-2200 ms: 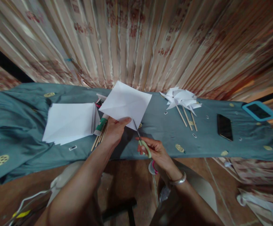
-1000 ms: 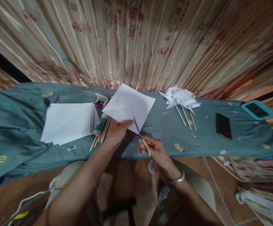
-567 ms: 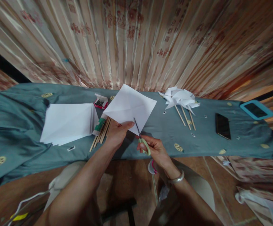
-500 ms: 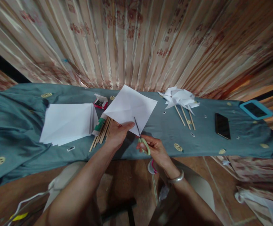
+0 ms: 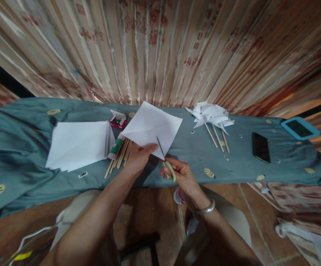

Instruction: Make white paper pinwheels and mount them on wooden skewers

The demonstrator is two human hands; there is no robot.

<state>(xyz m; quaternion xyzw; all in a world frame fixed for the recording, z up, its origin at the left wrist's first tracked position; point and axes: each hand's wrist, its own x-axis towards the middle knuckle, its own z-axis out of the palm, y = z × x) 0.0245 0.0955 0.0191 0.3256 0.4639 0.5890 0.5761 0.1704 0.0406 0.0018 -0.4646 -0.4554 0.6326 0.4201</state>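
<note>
A square white sheet of paper [image 5: 152, 123] with crease lines is held up over the table, one corner toward me. My left hand [image 5: 138, 157] pinches its lower left edge, thumb on top. In my right hand [image 5: 181, 171] are scissors [image 5: 169, 170] with light green handles, fingers through the loops. Their dark blade lies over the paper near the corner closest to me, pointing toward the sheet's middle. Just left of the paper, wooden sticks [image 5: 118, 159] lie beside a green and white tube [image 5: 116, 147].
A stack of white paper [image 5: 76, 144] lies left, near a small red box [image 5: 118, 120] of dark bits. Paper pinwheels [image 5: 211, 114] on sticks lie right, then a black phone [image 5: 261, 147] and a blue-framed device [image 5: 300, 128]. A teal cloth [image 5: 232, 170] covers the narrow table.
The paper has tilted and shifted slightly to the left. Both hands keep nearly the same place, still holding the paper and the scissors.
</note>
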